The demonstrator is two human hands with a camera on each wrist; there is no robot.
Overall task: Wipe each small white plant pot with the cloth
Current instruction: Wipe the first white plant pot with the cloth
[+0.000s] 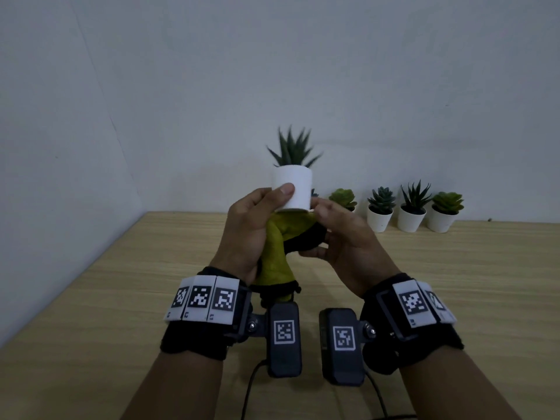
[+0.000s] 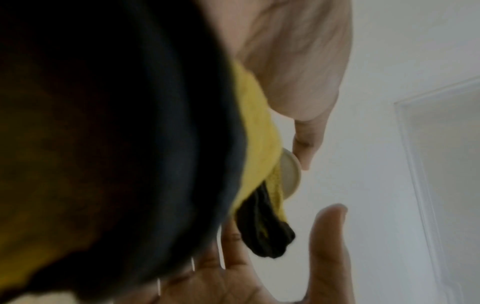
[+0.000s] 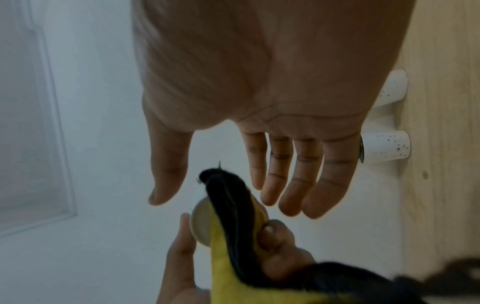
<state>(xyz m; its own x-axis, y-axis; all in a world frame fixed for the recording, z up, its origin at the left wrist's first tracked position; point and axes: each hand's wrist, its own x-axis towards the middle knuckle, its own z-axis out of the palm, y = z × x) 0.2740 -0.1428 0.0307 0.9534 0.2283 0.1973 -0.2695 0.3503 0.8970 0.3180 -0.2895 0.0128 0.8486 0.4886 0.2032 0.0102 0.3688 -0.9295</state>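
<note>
My left hand (image 1: 260,216) holds up a small white pot (image 1: 295,189) with a spiky green plant (image 1: 292,147), thumb across its front. A yellow-green cloth with a black edge (image 1: 275,253) is bunched under the pot's base and hangs down along that palm. In the right wrist view the left thumb and fingers clasp the pot's round base (image 3: 201,222) together with the cloth (image 3: 233,216). My right hand (image 1: 330,225) is beside the pot's lower right. Its fingers (image 3: 291,185) are straight and hold nothing. The left wrist view is mostly covered by the cloth (image 2: 259,123).
Three more white pots with succulents (image 1: 378,219) (image 1: 410,219) (image 1: 441,221) stand in a row along the wall at the back right. Another plant (image 1: 344,198) is partly hidden behind my right hand. The light wooden table (image 1: 454,283) reaches to the wall.
</note>
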